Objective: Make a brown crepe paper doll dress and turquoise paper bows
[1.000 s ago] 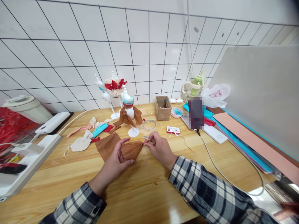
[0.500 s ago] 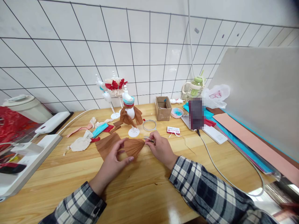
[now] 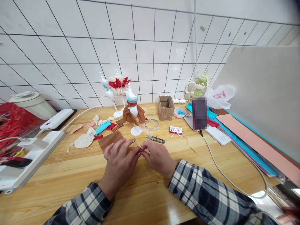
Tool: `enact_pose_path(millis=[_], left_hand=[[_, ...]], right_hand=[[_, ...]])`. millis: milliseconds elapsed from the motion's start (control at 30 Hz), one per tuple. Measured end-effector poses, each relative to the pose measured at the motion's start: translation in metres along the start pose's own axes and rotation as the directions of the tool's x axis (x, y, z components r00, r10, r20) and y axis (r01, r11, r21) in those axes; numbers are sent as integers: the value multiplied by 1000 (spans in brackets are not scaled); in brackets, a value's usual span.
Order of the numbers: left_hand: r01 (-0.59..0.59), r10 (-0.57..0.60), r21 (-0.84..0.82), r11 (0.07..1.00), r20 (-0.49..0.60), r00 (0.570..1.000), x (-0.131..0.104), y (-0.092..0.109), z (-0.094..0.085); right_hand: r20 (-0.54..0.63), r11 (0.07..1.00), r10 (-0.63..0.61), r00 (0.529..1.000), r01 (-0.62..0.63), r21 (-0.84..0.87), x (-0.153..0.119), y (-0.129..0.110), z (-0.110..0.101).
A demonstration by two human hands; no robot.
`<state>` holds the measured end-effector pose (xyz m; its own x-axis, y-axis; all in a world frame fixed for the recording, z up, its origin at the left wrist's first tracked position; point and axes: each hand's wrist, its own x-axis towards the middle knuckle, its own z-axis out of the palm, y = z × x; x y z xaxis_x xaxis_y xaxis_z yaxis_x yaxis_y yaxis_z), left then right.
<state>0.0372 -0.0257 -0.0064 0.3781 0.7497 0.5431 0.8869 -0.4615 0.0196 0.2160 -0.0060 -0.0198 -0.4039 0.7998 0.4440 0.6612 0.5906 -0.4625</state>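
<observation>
My left hand (image 3: 123, 159) covers most of the gathered brown piece (image 3: 138, 142), its thumb and index fingertips pinched on the piece's gathered end. Touching it there is my right hand (image 3: 156, 156), closed with fingertips on the same end. A thin pale strip sticks up between the hands. Small black-handled snips (image 3: 156, 139) lie on the table just behind my right hand. A flat brown sheet (image 3: 109, 139) is partly under my left fingers. Behind stands a small white dress form (image 3: 133, 111) wearing brown, blue and red fabric.
Fabric scraps (image 3: 84, 140) lie left; a power strip (image 3: 39, 156) is at the far left. Behind are a metal ring (image 3: 152, 124), a cardboard box (image 3: 166, 107), a pink bowl (image 3: 179, 112) and a red-white packet (image 3: 175, 130). A phone (image 3: 199, 113) and coloured sheets (image 3: 248, 143) are right.
The snips have left my right hand and lie on the table. My left hand has moved right over the brown piece, up against my right hand. The view has shifted slightly.
</observation>
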Motion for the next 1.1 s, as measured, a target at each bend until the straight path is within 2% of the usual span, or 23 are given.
enact_pose_path(millis=[167,333,533,667,733,800,900,967,1000,1100], left_hand=[[-5,5,9,1000,-17,1000,1,-2,-2],[0,-3,-48,999,-66,998,4,-1,-3],[34,-28,-134,990,49,998,5,-12,2],[174,-139,-300,938,132,981,6,-25,11],[300,-245,-419,857,182,952,7,-29,15],[428,-343,-540,725,255,904,8,-30,18],[614,-459,-641,461,420,783,7,-26,19],[688,-494,-649,325,504,708,7,-22,19],[706,-498,-649,282,530,686,7,-20,19],[730,-493,-648,217,573,655,6,-17,18]], right_hand=[[-16,1000,-10,1000,10,-7,0,-2,0],[-11,996,5,1000,-4,84,-1,-1,2],[65,945,68,996,-86,316,0,-1,-1],[53,867,199,978,-201,456,5,-2,-7],[94,792,285,954,-290,537,7,-3,-6],[183,702,366,913,-400,589,8,-5,-3],[262,598,449,854,-506,621,8,-8,4],[266,571,479,836,-527,629,7,-9,7],[261,571,486,834,-529,628,7,-9,9],[248,589,487,837,-525,615,7,-7,13]])
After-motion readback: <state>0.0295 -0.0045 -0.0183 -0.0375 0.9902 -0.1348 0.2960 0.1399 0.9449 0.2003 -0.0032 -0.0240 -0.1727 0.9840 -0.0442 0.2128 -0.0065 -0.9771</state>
